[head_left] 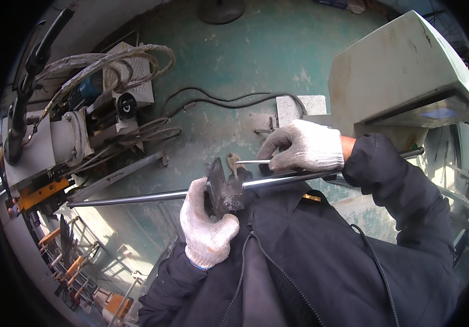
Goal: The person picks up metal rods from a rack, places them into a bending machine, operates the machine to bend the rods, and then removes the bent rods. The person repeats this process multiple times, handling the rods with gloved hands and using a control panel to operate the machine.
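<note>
In the head view, the dark metal block sat just left of the middle of the frame, with a steel rod running into it from both sides. The step in hand looked to be working a fastening on that block with an L-shaped hex key. The gloved left hand was cupped around the block's left and lower sides, fingers behind it and thumb in front. The gloved right hand pinched the key's long leg between thumb and fingertips; whether its underside touched the rod could not be told.

The next move seemed to call for a steady left hold and a turn of the key about its short leg, with the tip kept square in its socket. Whether the tip was fully seated was too small to tell.

The rod's long axis lay nearly level across the frame, from an end at middle left to a slightly higher end at the right. The key's long leg lay almost level too, its bend toward the left and its short leg pointing down at the block. Beneath all this spread the greenish floor.
</note>
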`<state>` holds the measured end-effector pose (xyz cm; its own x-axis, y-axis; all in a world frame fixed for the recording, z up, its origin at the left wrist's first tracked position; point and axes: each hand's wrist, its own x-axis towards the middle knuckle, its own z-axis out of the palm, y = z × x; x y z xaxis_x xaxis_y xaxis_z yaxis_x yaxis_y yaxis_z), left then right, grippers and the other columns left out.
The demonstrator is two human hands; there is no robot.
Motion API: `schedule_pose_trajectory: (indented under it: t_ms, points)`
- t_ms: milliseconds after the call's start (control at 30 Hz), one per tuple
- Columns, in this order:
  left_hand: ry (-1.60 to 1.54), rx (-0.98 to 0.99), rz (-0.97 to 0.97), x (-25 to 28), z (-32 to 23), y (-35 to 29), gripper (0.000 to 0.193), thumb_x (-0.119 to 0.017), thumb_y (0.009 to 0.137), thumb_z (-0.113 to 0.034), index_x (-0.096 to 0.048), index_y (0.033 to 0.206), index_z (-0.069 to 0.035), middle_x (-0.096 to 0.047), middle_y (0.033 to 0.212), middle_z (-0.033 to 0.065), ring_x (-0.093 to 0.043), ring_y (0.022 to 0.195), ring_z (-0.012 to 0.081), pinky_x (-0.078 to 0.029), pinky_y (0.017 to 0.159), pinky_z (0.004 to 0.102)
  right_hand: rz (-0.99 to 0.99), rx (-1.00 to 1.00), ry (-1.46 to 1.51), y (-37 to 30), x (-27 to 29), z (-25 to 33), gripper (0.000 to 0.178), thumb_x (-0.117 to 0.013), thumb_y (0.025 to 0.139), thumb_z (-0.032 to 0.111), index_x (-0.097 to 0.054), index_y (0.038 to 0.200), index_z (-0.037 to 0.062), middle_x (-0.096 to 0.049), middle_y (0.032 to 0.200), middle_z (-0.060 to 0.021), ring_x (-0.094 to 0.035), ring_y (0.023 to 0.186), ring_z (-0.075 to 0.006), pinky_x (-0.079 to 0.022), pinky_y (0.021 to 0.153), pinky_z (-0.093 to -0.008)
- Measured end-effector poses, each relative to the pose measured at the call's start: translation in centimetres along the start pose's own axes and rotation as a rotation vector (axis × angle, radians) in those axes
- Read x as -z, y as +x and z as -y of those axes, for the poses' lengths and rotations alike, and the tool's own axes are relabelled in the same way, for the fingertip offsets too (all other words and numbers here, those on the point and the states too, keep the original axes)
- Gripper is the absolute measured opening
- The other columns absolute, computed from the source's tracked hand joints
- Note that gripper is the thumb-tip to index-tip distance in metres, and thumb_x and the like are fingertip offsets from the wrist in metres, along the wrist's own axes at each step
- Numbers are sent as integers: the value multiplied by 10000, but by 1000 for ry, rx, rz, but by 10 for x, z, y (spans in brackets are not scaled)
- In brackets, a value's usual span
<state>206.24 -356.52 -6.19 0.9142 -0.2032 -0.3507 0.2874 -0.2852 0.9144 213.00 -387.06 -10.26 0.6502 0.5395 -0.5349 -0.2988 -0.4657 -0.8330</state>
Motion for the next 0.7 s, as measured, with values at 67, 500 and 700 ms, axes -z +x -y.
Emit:
schedule_pose_trajectory:
  t_ms: [67,500,700]
  points:
    - [21,-56,-29,-3,1,0,585,-637,723,-8,-646,1304,54,-705,1066,129,-627,898,207,-547,863,326,-47,187,29,4,-4,-12,350,-762,1010,221,-837,1259,-14,-825,1191,-152,-779,1026,-251,-612,927,-375]
    - [85,-146,-55,-2,-3,0,537,-651,738,9,-645,1272,70,-695,1050,141,-668,932,243,-567,911,346,-61,266,-377,14,-52,67,268,-621,1096,190,-801,1111,-8,-720,811,-68,-674,663,-166,-536,632,-360]
    - [60,-38,-16,0,-7,-2,520,-679,750,-3,-659,1264,79,-701,1087,163,-696,960,260,-576,925,345,358,394,-930,69,-29,52,280,-713,1013,211,-834,1200,42,-832,982,-169,-811,895,-355,-633,802,-465]
